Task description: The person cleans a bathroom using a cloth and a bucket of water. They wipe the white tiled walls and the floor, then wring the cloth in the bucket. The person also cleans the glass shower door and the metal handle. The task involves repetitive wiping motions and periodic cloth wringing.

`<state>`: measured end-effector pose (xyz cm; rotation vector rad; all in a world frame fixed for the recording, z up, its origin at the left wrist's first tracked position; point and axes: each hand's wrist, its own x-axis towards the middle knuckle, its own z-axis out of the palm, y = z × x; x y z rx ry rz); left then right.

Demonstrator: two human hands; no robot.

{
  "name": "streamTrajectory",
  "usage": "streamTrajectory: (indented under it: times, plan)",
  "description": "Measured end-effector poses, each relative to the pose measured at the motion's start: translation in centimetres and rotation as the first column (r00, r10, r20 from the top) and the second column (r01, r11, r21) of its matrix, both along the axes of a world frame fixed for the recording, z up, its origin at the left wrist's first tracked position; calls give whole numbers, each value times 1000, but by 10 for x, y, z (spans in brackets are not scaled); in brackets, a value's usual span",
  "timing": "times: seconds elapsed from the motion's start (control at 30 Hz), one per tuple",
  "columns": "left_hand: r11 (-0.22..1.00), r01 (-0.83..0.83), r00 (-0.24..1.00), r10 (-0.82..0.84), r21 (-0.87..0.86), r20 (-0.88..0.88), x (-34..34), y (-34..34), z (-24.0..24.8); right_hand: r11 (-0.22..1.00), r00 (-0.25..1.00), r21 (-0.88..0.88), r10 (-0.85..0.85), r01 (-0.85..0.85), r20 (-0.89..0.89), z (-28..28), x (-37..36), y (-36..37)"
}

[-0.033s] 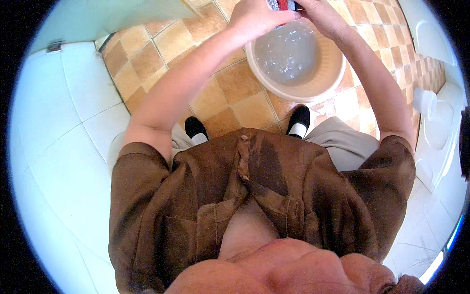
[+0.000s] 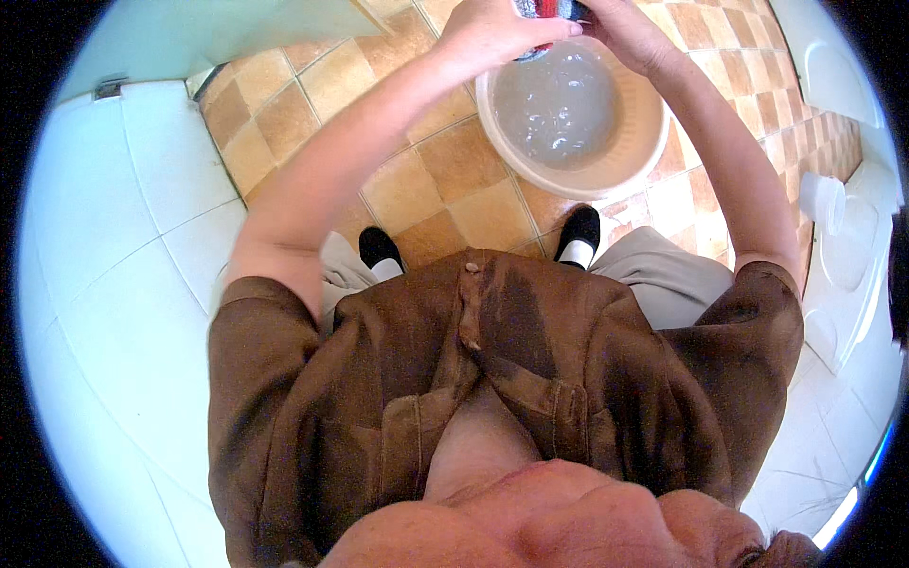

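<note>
Left hand (image 2: 492,30) and right hand (image 2: 627,33) both gripping striped cloth (image 2: 545,8), 12 o'clock in view, at basin's (image 2: 641,128) 11 o'clock side. Basin holds cloudy water (image 2: 554,109), sits on tiled floor (image 2: 464,161), 1 o'clock.

Between the forearms (image 2: 730,161) there is room to reach straight down to the water (image 2: 554,118) in the round plastic basin (image 2: 632,137); its raised rim blocks low approaches. The left hand (image 2: 488,34), right hand (image 2: 630,34) and striped fabric item (image 2: 543,11) obstruct its far side.

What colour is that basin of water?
The basin is cream, best seen in the head view.
</note>
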<state>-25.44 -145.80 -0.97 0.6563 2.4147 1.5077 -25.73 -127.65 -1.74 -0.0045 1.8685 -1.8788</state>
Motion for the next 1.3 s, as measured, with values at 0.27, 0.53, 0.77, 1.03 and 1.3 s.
streamTrajectory:
  times: [0.27,0.53,0.77,1.03,1.3]
  plan:
    - [967,186,843,-248,174,477,-15,-125,17,959,957,-22,282,-281,68,6,-2,5]
    - [961,-89,901,-35,262,433,29,-286,89,925,891,163,377,-344,-255,49,8,-168]
    - [741,-282,833,-126,609,539,20,-330,59,908,821,323,388,-265,-418,79,-20,-308]
    - [181,-555,765,-272,812,583,-15,-375,2,890,753,337,444,-307,-486,100,-54,-306]
    - [-64,-695,465,720,716,515,-124,-485,-30,911,421,-84,-267,404,-867,173,-112,-272]
